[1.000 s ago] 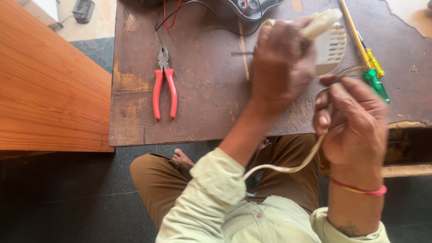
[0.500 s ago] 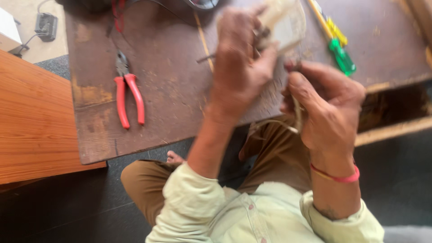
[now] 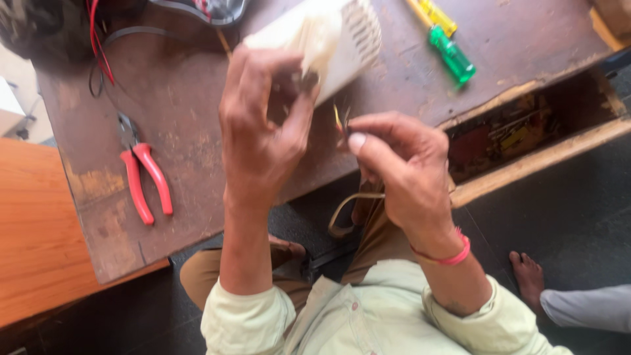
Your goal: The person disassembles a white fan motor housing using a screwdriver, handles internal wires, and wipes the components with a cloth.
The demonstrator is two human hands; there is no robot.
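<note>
Near the table's [image 3: 197, 98] left edge we see red-handled pliers [image 3: 146, 181] lying flat, well apart from our hands. Our left hand [image 3: 259, 131] has its fingers closed around the lower end of a cream plastic casing [image 3: 335, 43], held above the table's middle; its long axis runs from our palm up toward the far edge, slotted end away from us. It looks light and rigid, best gripped by its body. Our right hand [image 3: 401, 164] pinches thin coloured wires [image 3: 340, 118] between thumb and forefinger; these seem soft and easily bent. A green screwdriver [image 3: 450, 56] lies toward the far right corner.
</note>
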